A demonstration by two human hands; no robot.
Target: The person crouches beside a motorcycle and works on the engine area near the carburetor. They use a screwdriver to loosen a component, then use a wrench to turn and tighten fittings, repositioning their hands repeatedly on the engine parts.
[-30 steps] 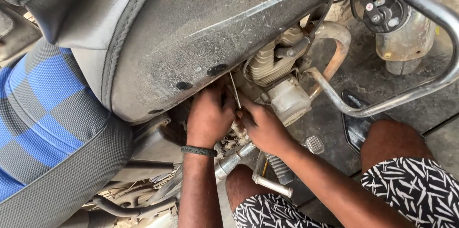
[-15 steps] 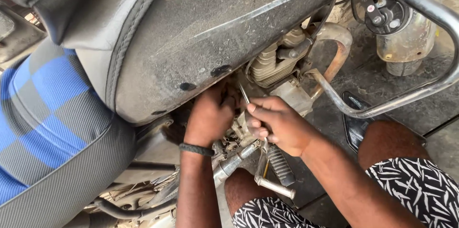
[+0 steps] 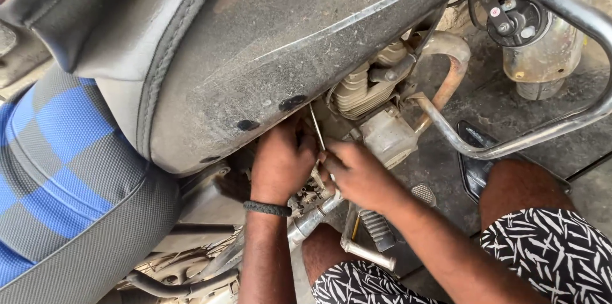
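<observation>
- Black-and-white leaf-patterned shorts (image 3: 548,253) cover the person's knees at the bottom edge, nearest the camera.
- Just beyond them a ribbed metal footpeg (image 3: 377,230) and a chrome kick lever (image 3: 312,220) jut out under the forearms.
- Left hand (image 3: 280,163), a black braided band (image 3: 267,207) round its wrist, is pushed in under the tank; its fingers curl against the engine side — what they grip is hidden.
- Right hand (image 3: 360,173) sits just beside it, almost touching, fingers clenched round the lower end of a thin, straight metal tool (image 3: 317,126).
- That tool stands nearly upright between the two hands, its tip rising toward the tank's lower edge.
- Behind the hands: a dusty finned engine cylinder (image 3: 357,90) and a rusty curved exhaust pipe (image 3: 449,71).
- Above everything lies the dusty grey fuel tank (image 3: 306,42); a blue-and-grey chequered seat cover (image 3: 64,170) fills the left.
- Farthest right, a chrome crash bar (image 3: 574,125) bends over the stained concrete floor (image 3: 503,109).
</observation>
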